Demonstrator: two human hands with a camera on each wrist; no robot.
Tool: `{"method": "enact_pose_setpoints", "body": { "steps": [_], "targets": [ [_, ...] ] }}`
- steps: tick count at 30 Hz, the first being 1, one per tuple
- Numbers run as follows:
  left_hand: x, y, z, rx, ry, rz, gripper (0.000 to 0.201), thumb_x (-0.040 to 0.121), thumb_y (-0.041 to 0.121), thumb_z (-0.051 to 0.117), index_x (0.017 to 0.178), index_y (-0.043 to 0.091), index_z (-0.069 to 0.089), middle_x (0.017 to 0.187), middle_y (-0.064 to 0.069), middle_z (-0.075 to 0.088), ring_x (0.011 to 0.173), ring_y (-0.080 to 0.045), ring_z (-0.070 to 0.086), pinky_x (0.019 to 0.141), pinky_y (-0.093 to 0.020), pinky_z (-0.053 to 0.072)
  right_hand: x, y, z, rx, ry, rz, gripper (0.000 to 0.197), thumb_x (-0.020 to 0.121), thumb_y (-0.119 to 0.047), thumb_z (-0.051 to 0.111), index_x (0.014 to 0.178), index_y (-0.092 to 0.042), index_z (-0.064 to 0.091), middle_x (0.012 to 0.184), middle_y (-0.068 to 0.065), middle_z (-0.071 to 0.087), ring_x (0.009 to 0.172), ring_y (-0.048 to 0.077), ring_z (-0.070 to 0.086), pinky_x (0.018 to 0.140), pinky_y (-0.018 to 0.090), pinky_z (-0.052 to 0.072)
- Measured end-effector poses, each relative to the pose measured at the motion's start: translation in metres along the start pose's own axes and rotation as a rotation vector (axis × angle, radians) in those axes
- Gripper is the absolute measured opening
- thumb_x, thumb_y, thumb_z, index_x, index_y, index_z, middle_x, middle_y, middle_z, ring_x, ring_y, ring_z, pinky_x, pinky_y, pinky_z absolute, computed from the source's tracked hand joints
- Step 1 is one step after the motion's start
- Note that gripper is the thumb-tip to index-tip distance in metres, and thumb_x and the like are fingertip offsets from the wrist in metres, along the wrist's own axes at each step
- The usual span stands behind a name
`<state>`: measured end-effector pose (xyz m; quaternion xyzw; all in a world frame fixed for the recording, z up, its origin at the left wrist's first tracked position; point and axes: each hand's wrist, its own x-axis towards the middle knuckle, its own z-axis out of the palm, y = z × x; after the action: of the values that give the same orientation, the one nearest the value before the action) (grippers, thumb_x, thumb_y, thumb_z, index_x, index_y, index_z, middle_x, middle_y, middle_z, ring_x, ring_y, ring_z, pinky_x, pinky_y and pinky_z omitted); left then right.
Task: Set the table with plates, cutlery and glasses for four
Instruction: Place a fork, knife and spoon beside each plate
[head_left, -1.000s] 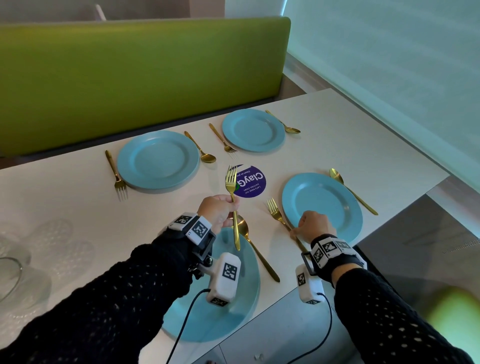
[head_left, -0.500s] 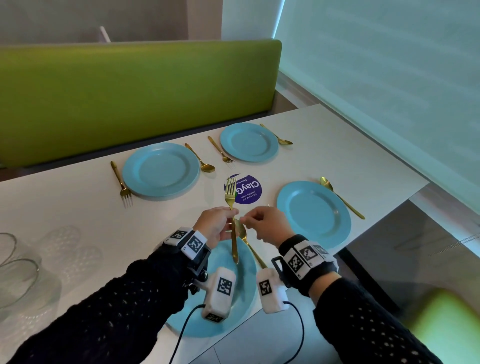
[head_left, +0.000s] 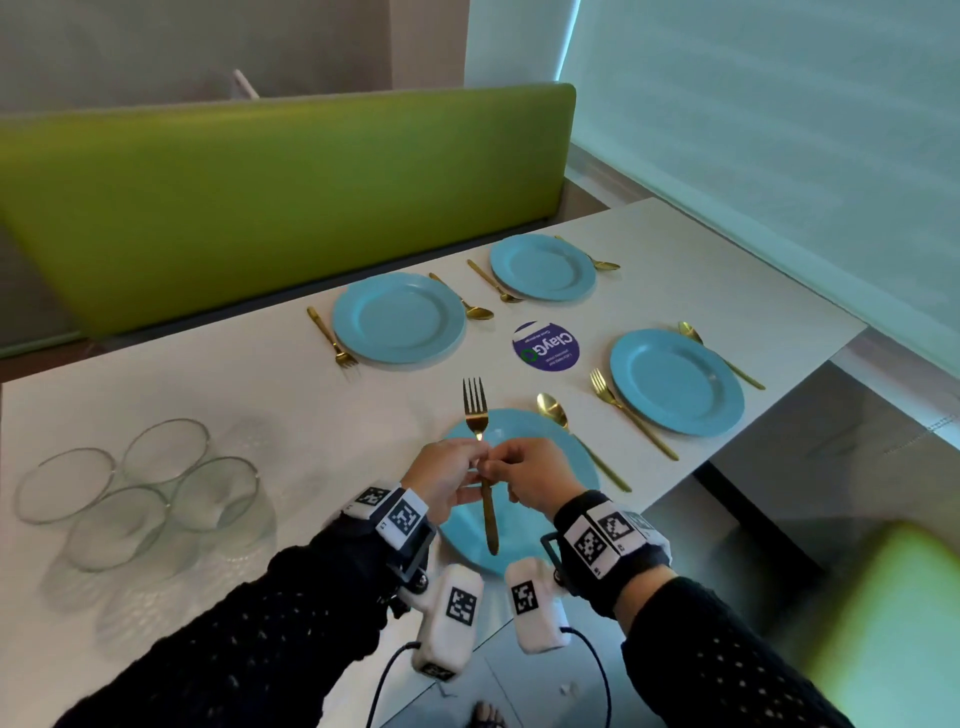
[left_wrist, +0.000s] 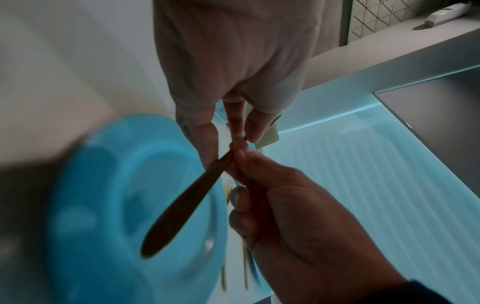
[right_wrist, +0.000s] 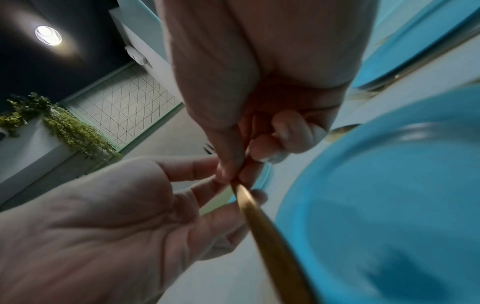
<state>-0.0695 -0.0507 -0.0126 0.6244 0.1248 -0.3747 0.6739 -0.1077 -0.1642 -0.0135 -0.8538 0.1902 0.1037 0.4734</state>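
Observation:
A gold fork (head_left: 477, 410) is held upright over the near blue plate (head_left: 574, 462), tines pointing away from me. My left hand (head_left: 465, 460) pinches its neck from the left, and my right hand (head_left: 498, 465) pinches the same spot from the right. In the left wrist view, the handle (left_wrist: 182, 205) hangs down over the plate (left_wrist: 91, 205) below the right hand (left_wrist: 241, 156). The right wrist view shows my right hand (right_wrist: 233, 170) gripping the fork (right_wrist: 265, 226), with the left hand's fingers (right_wrist: 207, 183) against it.
A gold spoon (head_left: 553, 408) lies right of the near plate. The right plate (head_left: 675, 382) and two far plates (head_left: 400, 317) (head_left: 543, 267) each have a fork and a spoon. Several glasses (head_left: 135, 493) stand at the left. A purple sticker (head_left: 545, 345) marks the centre. Behind is a green bench (head_left: 285, 182).
My right hand let go of the fork beside the right plate and came left to pinch the fork in my left hand. That fork has moved nearer, over the near plate.

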Motion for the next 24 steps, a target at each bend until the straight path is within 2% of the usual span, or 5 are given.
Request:
{"method": "enact_pose_setpoints", "body": {
  "steps": [4,9,13,17,24],
  "targets": [
    [-0.016,-0.018,-0.041,0.086,0.151,0.018,0.006,0.092,0.014,0.053,0.096,0.009,0.053,0.074,-0.002,0.049,0.066,-0.013,0.050,0.063,-0.026,0.048,-0.024,0.001,0.036,-0.057,-0.023,0.062,0.027,0.085,-0.017,0.067,0.061,-0.025,0.058,0.061,-0.009,0.058,0.037,-0.002,0.048,0.040,0.006,0.035],
    [-0.035,-0.027,-0.085,0.036,0.299,0.020,0.019,0.085,-0.001,0.047,0.067,0.005,0.051,0.063,-0.007,0.046,0.055,-0.018,0.045,0.056,-0.025,0.047,-0.043,0.002,0.074,-0.240,-0.064,0.102,0.013,0.085,-0.021,0.066,0.091,-0.012,0.073,0.073,-0.007,0.064,0.070,0.008,0.054,0.075,0.019,0.043],
    [-0.048,-0.031,-0.103,0.044,0.328,0.016,0.007,0.087,0.002,0.048,0.087,0.002,0.055,0.070,-0.007,0.051,0.060,-0.015,0.049,0.059,-0.023,0.048,-0.051,0.002,0.095,-0.354,-0.069,0.134,0.018,0.085,-0.022,0.067,0.097,-0.009,0.072,0.101,0.004,0.071,0.082,0.011,0.057,0.079,0.019,0.046],
    [-0.055,-0.033,-0.117,0.026,0.329,0.013,0.006,0.089,0.005,0.051,0.085,0.005,0.056,0.075,-0.006,0.053,0.062,-0.014,0.049,0.057,-0.021,0.049,-0.052,0.002,0.110,-0.462,-0.077,0.158,0.021,0.084,-0.024,0.068,0.100,-0.012,0.073,0.107,0.005,0.071,0.101,0.018,0.064,0.089,0.025,0.050],
    [-0.060,-0.035,-0.133,0.021,0.325,0.000,0.007,0.089,0.005,0.052,0.083,0.007,0.056,0.076,-0.006,0.054,0.060,-0.014,0.050,0.052,-0.020,0.048,-0.049,0.003,0.126,-0.530,-0.082,0.191,0.022,0.083,-0.024,0.068,0.102,-0.014,0.072,0.109,0.004,0.070,0.103,0.018,0.064,0.092,0.029,0.051]
  ]
}}
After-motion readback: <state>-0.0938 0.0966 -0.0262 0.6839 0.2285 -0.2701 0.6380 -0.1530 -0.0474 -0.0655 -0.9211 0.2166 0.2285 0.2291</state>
